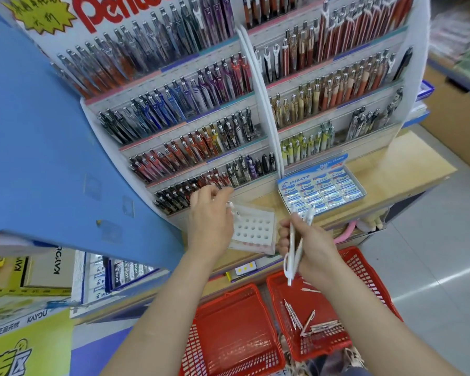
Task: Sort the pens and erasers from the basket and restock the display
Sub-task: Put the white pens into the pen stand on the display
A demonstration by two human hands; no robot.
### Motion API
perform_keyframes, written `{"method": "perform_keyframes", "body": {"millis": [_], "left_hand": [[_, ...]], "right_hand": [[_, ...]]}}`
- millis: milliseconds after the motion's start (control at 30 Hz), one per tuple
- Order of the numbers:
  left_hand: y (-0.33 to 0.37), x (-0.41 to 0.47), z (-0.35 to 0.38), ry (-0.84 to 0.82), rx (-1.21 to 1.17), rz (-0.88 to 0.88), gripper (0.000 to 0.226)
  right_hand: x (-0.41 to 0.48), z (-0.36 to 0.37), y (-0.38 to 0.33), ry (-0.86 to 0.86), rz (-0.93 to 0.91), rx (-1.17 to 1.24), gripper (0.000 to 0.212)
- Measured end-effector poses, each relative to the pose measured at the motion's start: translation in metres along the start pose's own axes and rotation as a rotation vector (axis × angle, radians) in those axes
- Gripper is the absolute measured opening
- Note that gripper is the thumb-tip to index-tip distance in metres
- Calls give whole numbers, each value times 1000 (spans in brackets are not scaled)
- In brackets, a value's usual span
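My right hand (pixel 307 248) is shut on a bundle of white pens (pixel 293 256) that point down toward the right red basket (pixel 364 270). More white pens (pixel 315 325) lie loose on that basket's floor. My left hand (pixel 209 215) pinches one white pen (pixel 232 208) at the top left corner of a clear pen holder with round holes (pixel 253 229). The holder stands on the wooden shelf in front of the tiered pen display (pixel 201 126). A box of blue and white Pilot erasers (pixel 323 189) sits to the holder's right.
A second red basket (pixel 228 329) on the left holds nothing. A blue panel (pixel 38 147) leans at the left, with boxed goods (pixel 103 275) below it. The wooden shelf (pixel 391 175) runs right of the eraser box. Grey floor lies at the right.
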State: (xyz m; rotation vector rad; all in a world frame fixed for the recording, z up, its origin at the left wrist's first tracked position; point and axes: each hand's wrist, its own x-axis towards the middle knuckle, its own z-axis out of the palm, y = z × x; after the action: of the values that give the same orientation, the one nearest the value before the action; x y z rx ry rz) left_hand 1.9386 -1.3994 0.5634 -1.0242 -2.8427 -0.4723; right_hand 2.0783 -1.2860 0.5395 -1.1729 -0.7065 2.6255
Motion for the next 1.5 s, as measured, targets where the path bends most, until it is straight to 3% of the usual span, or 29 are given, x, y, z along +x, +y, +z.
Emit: {"method": "perform_keyframes", "body": {"millis": [33, 100, 200, 333, 567, 767, 900, 1100, 1267, 1367, 1500], "left_hand": [[5, -9, -6, 25, -46, 17, 29], [23, -35, -18, -76, -257, -35, 20], [47, -74, -24, -316, -593, -192, 15], [57, -94, -27, -426, -938, -399, 19], [29, -89, -45, -162, -851, -441, 28], [18, -83, -56, -117, -1186, -620, 24], [14, -77, -56, -36, -1575, -749, 18], [1, -70, -56, -118, -1308, -695, 16], [-12, -51, -69, 74, -1116, -646, 10], [-21, -33, -72, 147, -799, -491, 16], [-20, -17, -59, 82, -529, -273, 10]], "right_hand": [[-3, 1, -3, -32, 26, 113, 33], [-7, 5, -6, -65, 9, 237, 27], [-12, 13, -8, -73, -69, 279, 20], [-20, 22, -9, -140, -86, 263, 16], [-30, 16, -9, -64, -60, -63, 36], [-41, 17, -9, -59, -169, -505, 23], [-45, 22, -6, -34, -251, -747, 22], [-44, 26, -3, -6, -366, -802, 25], [-34, 26, 1, 16, -242, -648, 9], [-27, 19, -2, 77, -137, -477, 9], [-21, 8, -6, 47, -80, -293, 18]]}}
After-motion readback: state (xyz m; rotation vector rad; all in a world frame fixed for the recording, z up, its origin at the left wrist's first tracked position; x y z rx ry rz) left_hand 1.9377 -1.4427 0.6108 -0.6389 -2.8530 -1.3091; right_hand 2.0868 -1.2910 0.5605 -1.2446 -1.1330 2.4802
